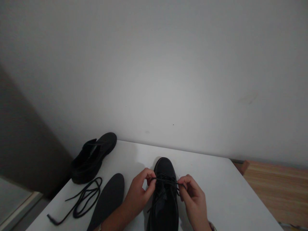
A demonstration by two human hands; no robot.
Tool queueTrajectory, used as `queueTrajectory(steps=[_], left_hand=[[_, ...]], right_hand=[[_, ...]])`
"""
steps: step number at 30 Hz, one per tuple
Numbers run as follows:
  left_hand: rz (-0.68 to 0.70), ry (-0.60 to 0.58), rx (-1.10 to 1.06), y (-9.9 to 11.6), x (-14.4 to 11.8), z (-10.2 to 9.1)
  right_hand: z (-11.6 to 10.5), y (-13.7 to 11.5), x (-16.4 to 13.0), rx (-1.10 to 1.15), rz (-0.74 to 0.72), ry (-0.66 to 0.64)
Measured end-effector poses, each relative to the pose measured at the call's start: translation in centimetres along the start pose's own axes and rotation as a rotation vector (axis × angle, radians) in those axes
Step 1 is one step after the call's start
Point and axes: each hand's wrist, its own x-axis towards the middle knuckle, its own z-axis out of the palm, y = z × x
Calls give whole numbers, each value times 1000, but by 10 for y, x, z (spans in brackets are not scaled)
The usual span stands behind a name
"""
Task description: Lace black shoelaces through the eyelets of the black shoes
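A black lace-up shoe (pixel 164 165) stands on the white table, its toe pointing away from me. Over its front, a dark shoelace (pixel 166 180) stretches from one side to the other. My left hand (pixel 141 189) pinches the lace at the left of the shoe, thumb against forefinger. On the opposite side, my right hand (pixel 192 197) has its fingers closed on the lace too. The shoe's lower part runs out of the bottom of the view.
A second black shoe (pixel 95 157) sits at the table's back left. Near it lie a loose coiled shoelace (pixel 83 200) and a dark insole (pixel 109 195). A pale wall rises behind the white table (pixel 211 170). Wooden boards (pixel 276 189) show at the right.
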Motion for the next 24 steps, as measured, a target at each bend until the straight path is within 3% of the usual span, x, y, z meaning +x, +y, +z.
queueTrajectory(steps=[9,19,24], left_hand=[[13,129,-17,3,4,-1],[-103,47,-267,3,2,-1],[-110,42,-331,1,0,-1]], right_hand=[[0,1,1,39,17,14],[3,4,2,118,117,112],[2,0,3,108,85,121]])
